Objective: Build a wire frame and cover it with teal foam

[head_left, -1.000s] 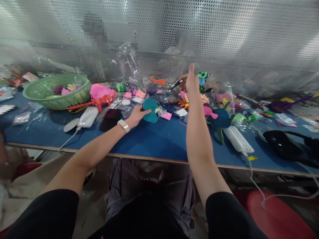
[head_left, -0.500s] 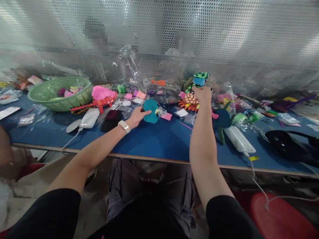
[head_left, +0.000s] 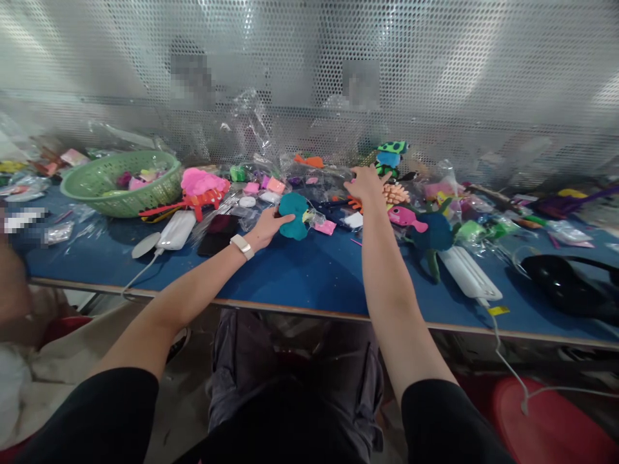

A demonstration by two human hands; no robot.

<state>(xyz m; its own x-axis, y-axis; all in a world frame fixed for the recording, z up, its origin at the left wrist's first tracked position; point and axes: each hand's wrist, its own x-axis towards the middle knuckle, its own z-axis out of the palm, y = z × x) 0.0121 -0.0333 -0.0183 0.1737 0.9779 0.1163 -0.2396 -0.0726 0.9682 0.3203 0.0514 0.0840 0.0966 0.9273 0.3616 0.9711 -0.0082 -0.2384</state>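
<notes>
My left hand (head_left: 269, 227) holds a teal clay piece (head_left: 292, 218) between thumb and fingers, just above the blue table (head_left: 300, 277). Farther back on the right, my right hand (head_left: 365, 183) has its fingers apart over the clay figures. Right beside it are a peach coral-like clay piece (head_left: 395, 193) and a pink clay fish (head_left: 405, 217). A green and blue clay figure (head_left: 391, 154) stands just behind. At the right a dark blue clay figure (head_left: 432, 231) with green limbs lies on the table.
A green basket (head_left: 120, 205) stands at the left, near a pink and red clay figure (head_left: 203, 187). White power banks (head_left: 176, 230) with cables lie on both sides. A black headset (head_left: 563, 283) rests at the far right. A person's arm shows at the left edge.
My right hand has moved left from the green and blue figure and its fingers have spread, uncovering the pink fish. My left hand still holds the teal piece.
</notes>
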